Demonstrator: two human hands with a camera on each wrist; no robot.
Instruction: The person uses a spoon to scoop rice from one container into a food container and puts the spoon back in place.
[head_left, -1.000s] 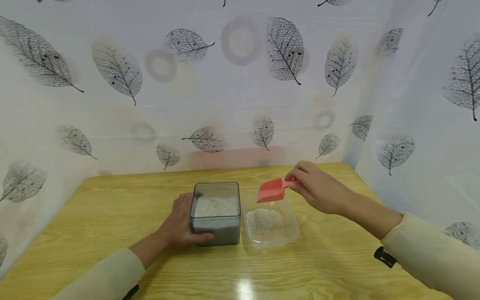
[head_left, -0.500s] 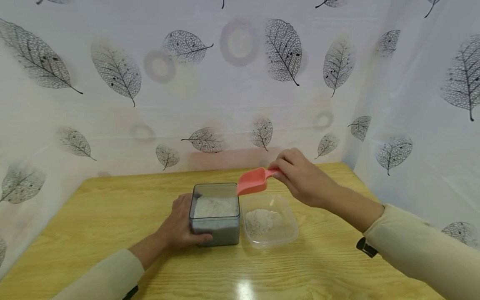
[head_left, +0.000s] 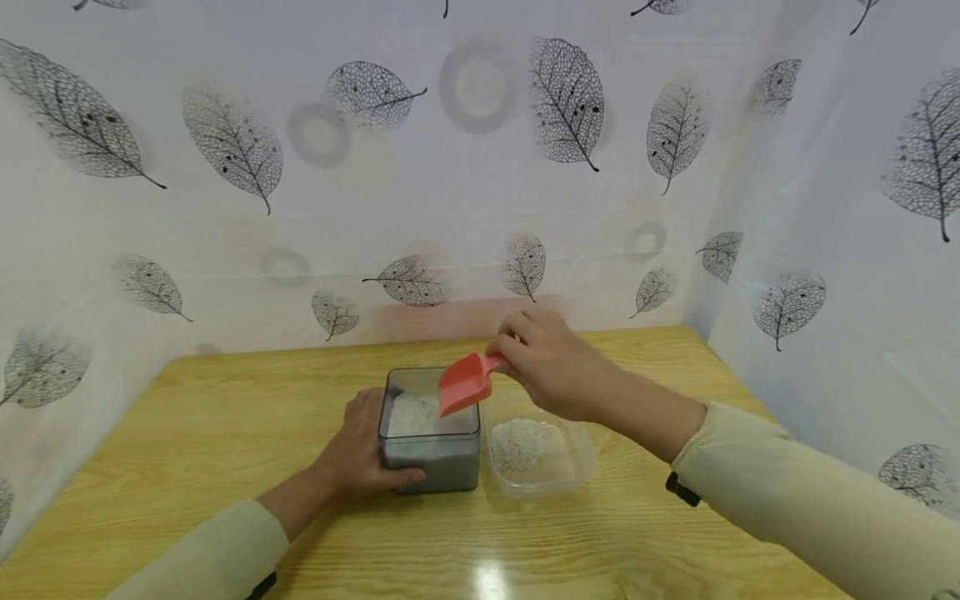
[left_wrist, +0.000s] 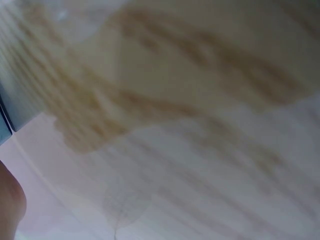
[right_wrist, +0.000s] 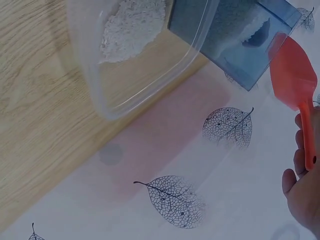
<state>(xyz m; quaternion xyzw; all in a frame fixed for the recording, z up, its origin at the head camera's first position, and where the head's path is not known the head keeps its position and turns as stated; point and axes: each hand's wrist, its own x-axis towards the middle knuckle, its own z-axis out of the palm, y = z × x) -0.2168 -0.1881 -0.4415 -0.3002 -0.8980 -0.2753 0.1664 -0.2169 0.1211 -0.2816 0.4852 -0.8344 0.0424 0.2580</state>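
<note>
In the head view my right hand (head_left: 558, 367) grips the handle of a pink-red scoop (head_left: 465, 383), its blade tilted down over the right side of a grey-blue see-through bin (head_left: 435, 462). White rice (head_left: 411, 415) lies inside that bin. My left hand (head_left: 367, 450) holds the bin from its left side, thumb along the front wall. Beside it on the right stands a clear plastic tub (head_left: 577, 475) with a small heap of rice (head_left: 519, 443). The right wrist view shows the scoop (right_wrist: 295, 75) with no grains visible on it. Only a bit of my left hand (left_wrist: 10, 202) shows in the left wrist view.
A wood-grain table (head_left: 247, 417) bears both containers. Behind it and along the sides hang pale sheets with a leaf print (head_left: 480, 183). The bin and the tub stand close side by side.
My right hand has carried the scoop leftward from above the clear tub to above the bin, and the blade now points lower. My left hand stays on the bin.
</note>
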